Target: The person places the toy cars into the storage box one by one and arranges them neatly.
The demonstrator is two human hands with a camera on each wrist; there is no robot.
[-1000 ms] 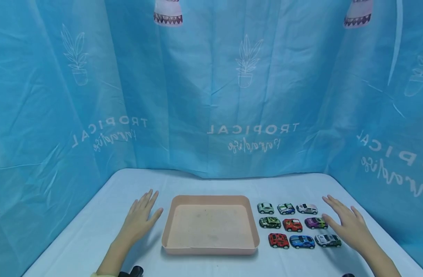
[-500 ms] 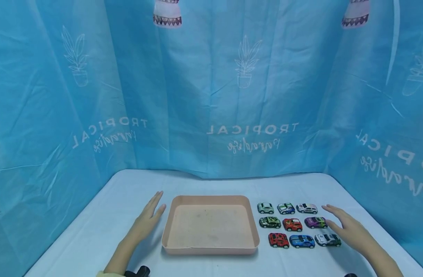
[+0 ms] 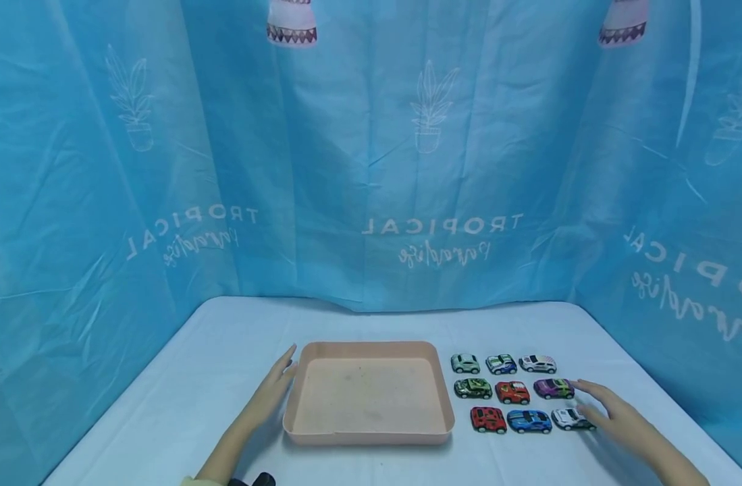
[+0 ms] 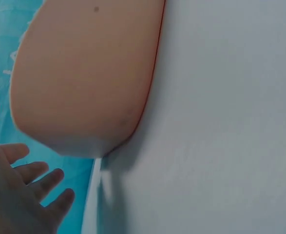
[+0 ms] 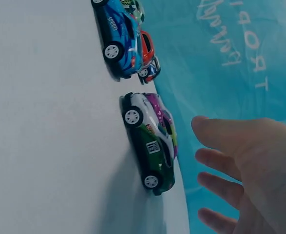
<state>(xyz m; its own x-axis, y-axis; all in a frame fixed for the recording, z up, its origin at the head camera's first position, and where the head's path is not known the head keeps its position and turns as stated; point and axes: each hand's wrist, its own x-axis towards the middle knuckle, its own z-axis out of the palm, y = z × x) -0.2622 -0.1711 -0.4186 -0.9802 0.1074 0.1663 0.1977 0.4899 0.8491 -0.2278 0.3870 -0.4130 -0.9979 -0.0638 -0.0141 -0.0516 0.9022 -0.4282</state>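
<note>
My left hand (image 3: 271,393) is beside the left wall of a shallow pinkish-beige tray (image 3: 368,440), its fingers extended and holding nothing. In the left wrist view the spread fingers (image 4: 46,183) show just off the tray's corner (image 4: 84,83). At the right, my right hand (image 3: 616,417) hovers by a white and dark green toy car (image 3: 572,419) and a purple and green toy car (image 3: 553,388). Thumb and fingers are apart with nothing between them. In the right wrist view the white and green car (image 5: 150,141) stands on its wheels near the thumb.
Several more toy cars stand in rows between the tray and my right hand, including a blue car (image 3: 529,421), a ladybug-red car (image 3: 488,419) and a camouflage-green car (image 3: 472,388). A blue printed curtain (image 3: 371,169) closes off the back and sides of the white table (image 3: 243,324).
My left hand has moved right, up to the tray's side, and turned more edge-on. My right hand has come down toward the nearest row of cars. Tray and cars stay put.
</note>
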